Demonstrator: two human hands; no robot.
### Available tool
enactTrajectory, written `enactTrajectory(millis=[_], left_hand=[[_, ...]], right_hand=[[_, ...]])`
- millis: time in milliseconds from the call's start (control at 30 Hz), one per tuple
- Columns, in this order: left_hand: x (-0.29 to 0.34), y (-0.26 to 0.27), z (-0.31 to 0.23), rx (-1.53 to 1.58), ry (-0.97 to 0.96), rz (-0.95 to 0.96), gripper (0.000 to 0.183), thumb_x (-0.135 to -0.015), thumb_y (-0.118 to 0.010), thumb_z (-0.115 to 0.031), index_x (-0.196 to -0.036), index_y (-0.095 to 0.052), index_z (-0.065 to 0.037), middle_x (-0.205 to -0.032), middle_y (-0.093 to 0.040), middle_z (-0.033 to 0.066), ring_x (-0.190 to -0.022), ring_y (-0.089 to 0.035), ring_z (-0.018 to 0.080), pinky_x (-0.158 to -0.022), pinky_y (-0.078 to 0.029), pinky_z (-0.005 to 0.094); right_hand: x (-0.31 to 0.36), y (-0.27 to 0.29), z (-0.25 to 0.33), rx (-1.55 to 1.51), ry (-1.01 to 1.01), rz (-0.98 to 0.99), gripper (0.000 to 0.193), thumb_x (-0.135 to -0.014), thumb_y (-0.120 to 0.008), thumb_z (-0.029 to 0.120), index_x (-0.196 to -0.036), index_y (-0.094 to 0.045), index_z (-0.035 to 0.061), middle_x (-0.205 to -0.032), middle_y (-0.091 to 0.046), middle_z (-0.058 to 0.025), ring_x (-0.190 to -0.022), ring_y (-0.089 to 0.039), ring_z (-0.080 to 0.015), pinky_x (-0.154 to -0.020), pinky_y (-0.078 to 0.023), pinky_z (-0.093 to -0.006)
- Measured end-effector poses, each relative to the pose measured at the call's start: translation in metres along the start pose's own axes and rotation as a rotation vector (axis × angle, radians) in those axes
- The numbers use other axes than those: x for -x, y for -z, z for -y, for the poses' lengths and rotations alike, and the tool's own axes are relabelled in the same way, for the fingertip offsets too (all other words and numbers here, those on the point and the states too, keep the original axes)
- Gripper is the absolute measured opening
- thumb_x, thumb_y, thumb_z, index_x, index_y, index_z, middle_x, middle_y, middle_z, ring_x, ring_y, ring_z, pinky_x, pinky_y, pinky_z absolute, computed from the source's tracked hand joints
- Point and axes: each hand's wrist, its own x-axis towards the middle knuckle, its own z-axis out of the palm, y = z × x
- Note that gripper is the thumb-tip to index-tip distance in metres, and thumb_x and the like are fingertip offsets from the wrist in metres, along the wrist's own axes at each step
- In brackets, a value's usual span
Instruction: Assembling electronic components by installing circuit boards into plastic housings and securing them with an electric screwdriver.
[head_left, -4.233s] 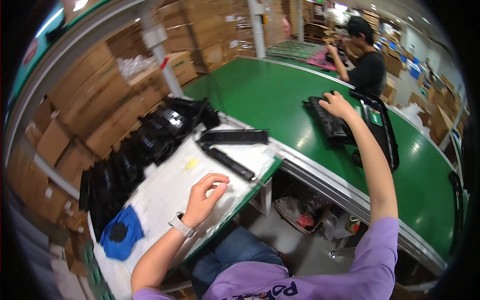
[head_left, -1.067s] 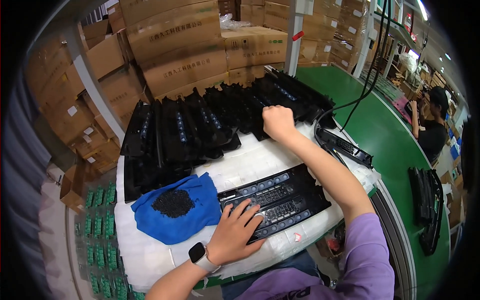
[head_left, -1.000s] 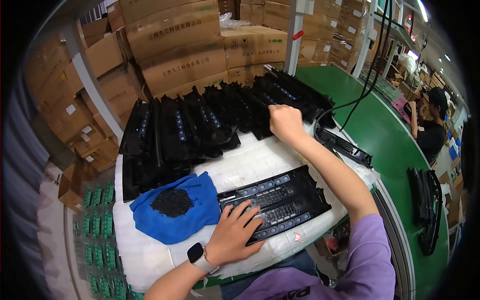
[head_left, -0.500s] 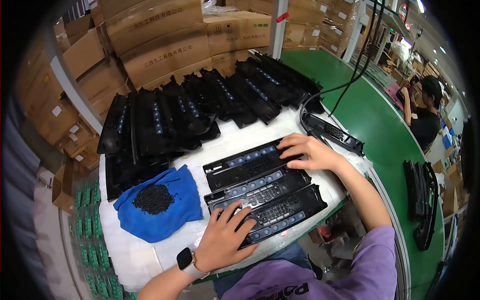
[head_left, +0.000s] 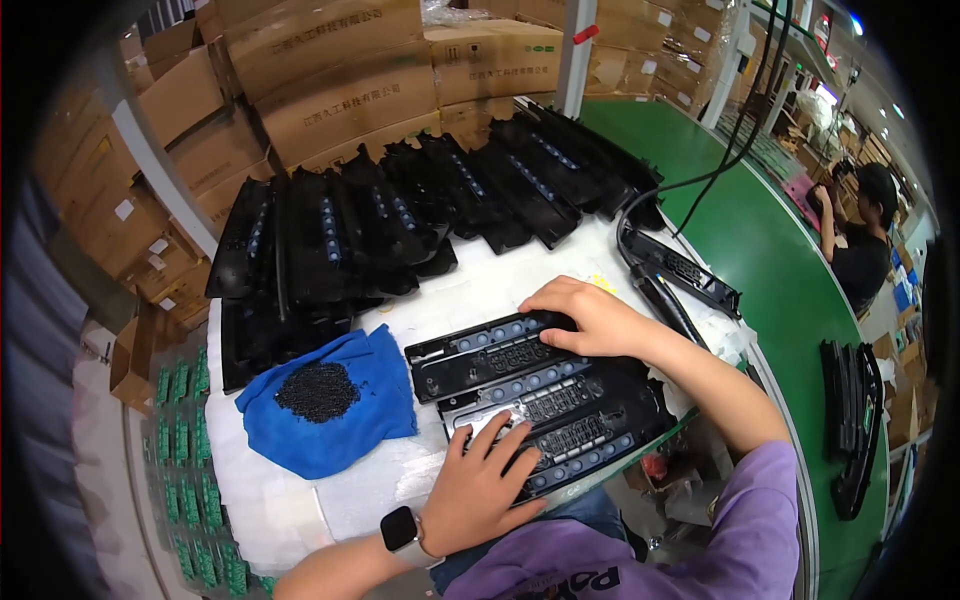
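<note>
Three long black plastic panels lie side by side on a white cloth, with rows of blue-grey round buttons and moulded ribs. My right hand (head_left: 590, 318) grips the far panel (head_left: 437, 381) near its right end, fingers over the far edge and thumb on top. My left hand (head_left: 485, 490) lies with fingers spread over the left ends of the middle panel (head_left: 572, 398) and near panel (head_left: 590, 463), touching them. My left palm and my right fingers hide parts of the panels. Left of them, a blue cloth (head_left: 378, 400) holds a heap of small black pieces (head_left: 318, 391).
Many similar black panels (head_left: 335, 235) are lined up along the back, before stacked cardboard boxes (head_left: 345, 100). A black cable (head_left: 655, 290) and a slim black part (head_left: 690, 270) lie at right, beside a green bench (head_left: 720, 200). A person (head_left: 865, 240) works far right.
My right hand has slid the far panel left and nearer, against the middle one. The two near panels have shifted right under my left hand. The view has moved slightly.
</note>
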Motion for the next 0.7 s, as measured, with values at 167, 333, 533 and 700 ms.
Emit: enactTrajectory(millis=[167, 333, 533, 700], left_hand=[[0.000, 0.000, -0.005, -0.048, 0.009, 0.001, 0.056, -0.074, -0.067, -0.044, -0.110, -0.054, -0.002, -0.122, -0.049, 0.0160, -0.120, -0.040, 0.0349, -0.096, -0.030, 0.0510], [0.008, -0.002, -0.010, -0.071, 0.047, 0.004, 0.057, -0.079, -0.061, -0.047, -0.112, -0.054, -0.001, -0.125, -0.047, 0.0161, -0.124, -0.037, 0.0334, -0.097, -0.029, 0.0545], [0.006, 0.007, 0.006, -0.014, -0.022, -0.196, 0.047, -0.077, -0.065, -0.037, -0.108, -0.055, -0.002, -0.123, -0.048, 0.0151, -0.124, -0.039, 0.0302, -0.096, -0.029, 0.0557], [0.010, 0.020, 0.030, -0.069, 0.067, -0.306, 0.040, -0.077, -0.066, -0.030, -0.104, -0.054, -0.004, -0.123, -0.048, 0.0162, -0.122, -0.041, 0.0324, -0.097, -0.027, 0.0561]], right_hand=[[-0.068, 0.006, -0.008, -0.011, -0.068, -0.172, 0.022, -0.077, -0.062, 0.014, -0.093, -0.065, 0.0003, -0.092, -0.065, -0.0150, -0.083, -0.063, -0.0284, -0.075, -0.050, -0.0343], [-0.165, -0.023, -0.040, 0.434, -0.284, -0.463, 0.024, -0.073, -0.062, 0.020, -0.089, -0.064, 0.0016, -0.091, -0.062, -0.0145, -0.085, -0.062, -0.0314, -0.073, -0.051, -0.0399], [-0.188, -0.026, -0.062, 0.666, -0.407, -0.297, 0.025, -0.071, -0.064, 0.026, -0.073, -0.066, 0.0014, -0.080, -0.064, -0.0162, -0.074, -0.064, -0.0338, -0.066, -0.052, -0.0423], [-0.163, 0.003, -0.063, 0.543, -0.409, -0.619, 0.017, -0.070, -0.059, 0.016, -0.068, -0.065, 0.0008, -0.066, -0.062, -0.0190, -0.066, -0.062, -0.0365, -0.061, -0.052, -0.0428]])
